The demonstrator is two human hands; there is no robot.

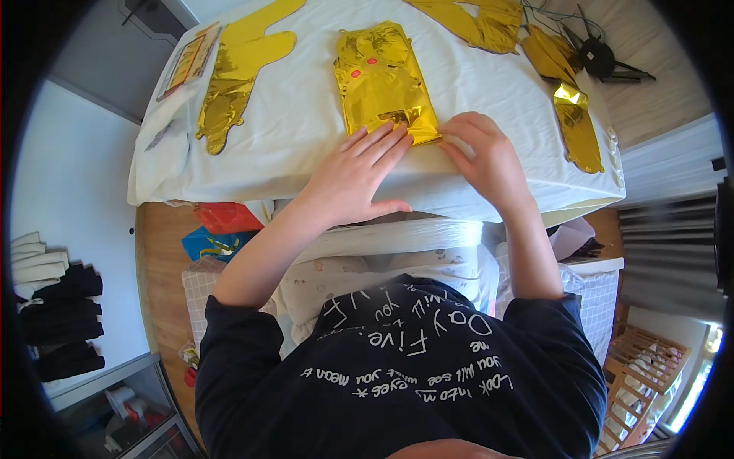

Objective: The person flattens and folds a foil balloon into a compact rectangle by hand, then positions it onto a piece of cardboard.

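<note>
A flat gold foil balloon (388, 86) with two small red round marks lies in front of me on the white-covered table (298, 99). It is creased, and its near edge looks folded over. My left hand (355, 168) rests on that near edge, fingers spread and pressing the foil, thumb pointing right. At the near right corner my right hand (482, 157) has its thumb and fingertips closed on the foil's edge; the exact grip is partly hidden by the fingers.
More flat gold foil balloons lie around: one at left (229, 84), one at far right (489, 27), one at the right edge (579, 130). A black tripod-like stand (600, 57) with cords is at the back right. A clear plastic packet (168, 126) lies at left.
</note>
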